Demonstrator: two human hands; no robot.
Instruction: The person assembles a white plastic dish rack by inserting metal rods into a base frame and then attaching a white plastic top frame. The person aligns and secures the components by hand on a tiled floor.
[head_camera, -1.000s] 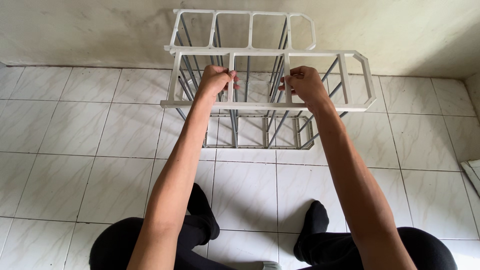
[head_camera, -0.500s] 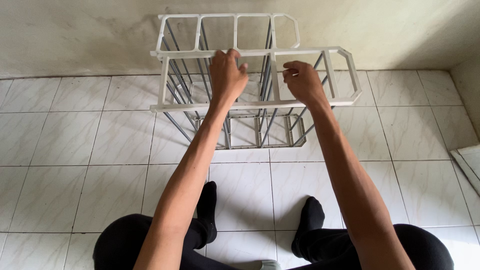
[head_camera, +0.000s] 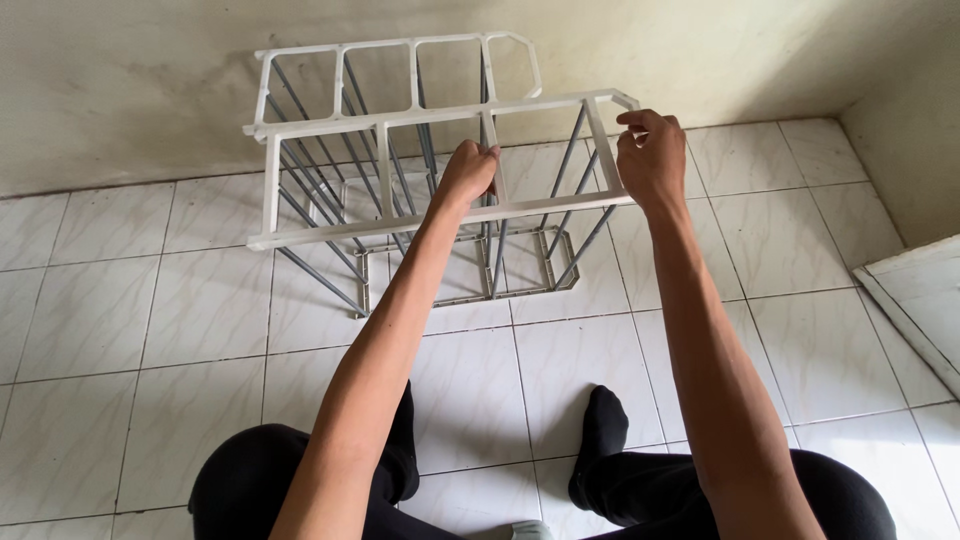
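Observation:
A white plastic rack frame (head_camera: 330, 230) with grey metal rods (head_camera: 320, 205) stands on the tiled floor against the wall. My left hand (head_camera: 468, 172) grips a white cross bar of its upper front frame, near the middle. My right hand (head_camera: 650, 155) holds the same frame at its right end, fingers curled over the bar. A second white frame (head_camera: 400, 85) forms the rack's far top, and a grey base frame (head_camera: 460, 290) rests on the tiles below.
White marbled floor tiles (head_camera: 130, 300) spread all around. A pale wall (head_camera: 130, 90) runs behind the rack. A white panel edge (head_camera: 915, 290) lies at the right. My legs in black trousers and socks (head_camera: 600, 440) sit at the bottom.
My left hand slid right along the front frame to a cross bar; my right hand shifted to the frame's right end. The rack sits further left in view and looks tilted.

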